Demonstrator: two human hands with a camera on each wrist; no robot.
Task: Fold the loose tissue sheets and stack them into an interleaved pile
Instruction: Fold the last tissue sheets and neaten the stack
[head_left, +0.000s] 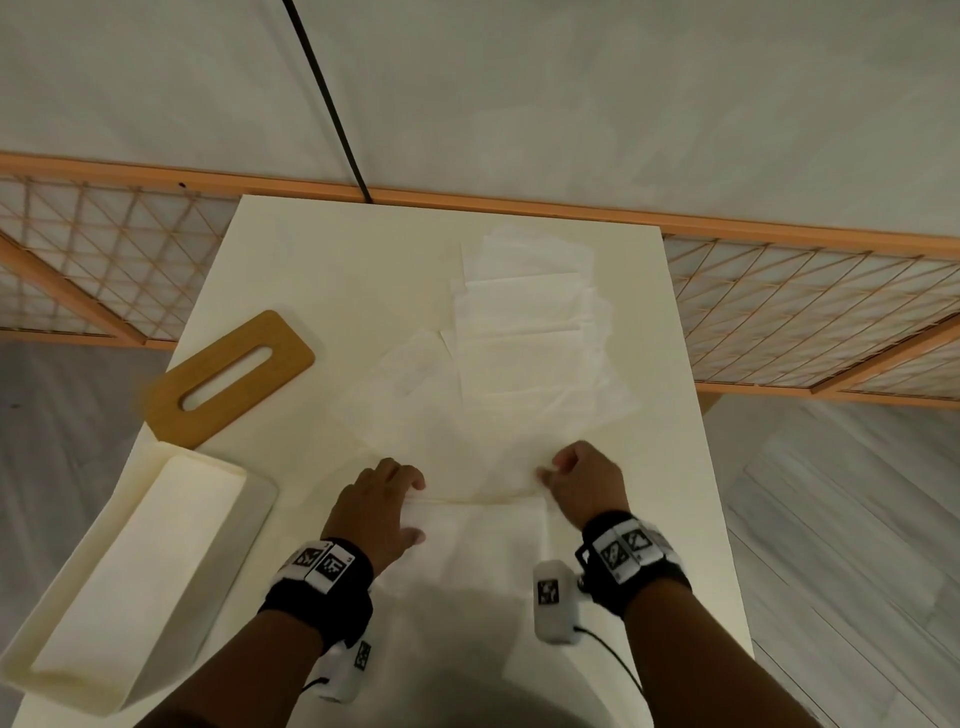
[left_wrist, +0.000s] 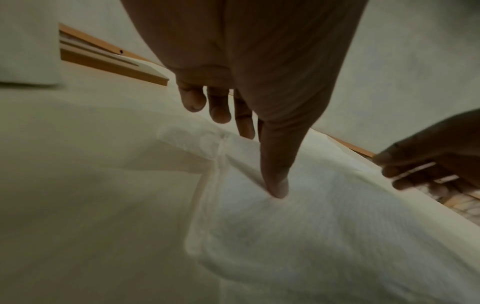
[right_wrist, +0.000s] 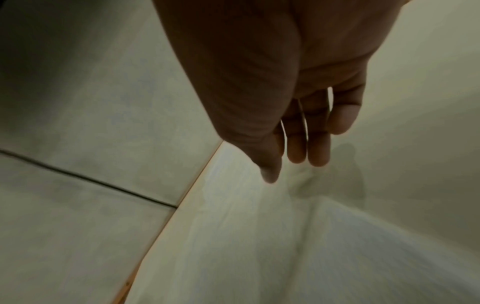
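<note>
A thin white tissue sheet (head_left: 478, 525) lies at the near middle of the white table (head_left: 311, 270), with a fold line running between my hands. My left hand (head_left: 384, 499) rests on its left side; in the left wrist view the thumb (left_wrist: 276, 185) presses the tissue sheet (left_wrist: 311, 226) down while the other fingers hang loose above it. My right hand (head_left: 582, 478) holds the sheet's right edge, pinching it between thumb (right_wrist: 270, 174) and fingers, where the tissue sheet (right_wrist: 259, 236) rises in a ridge. Several loose sheets form a messy pile (head_left: 524, 322) farther back.
A wooden lid with a long slot (head_left: 228, 379) lies at the table's left edge. An open white tissue box (head_left: 130, 571) stands near the front left corner. A wooden lattice rail (head_left: 779, 228) runs behind the table, and the table's right edge (head_left: 727, 519) is close to my right hand.
</note>
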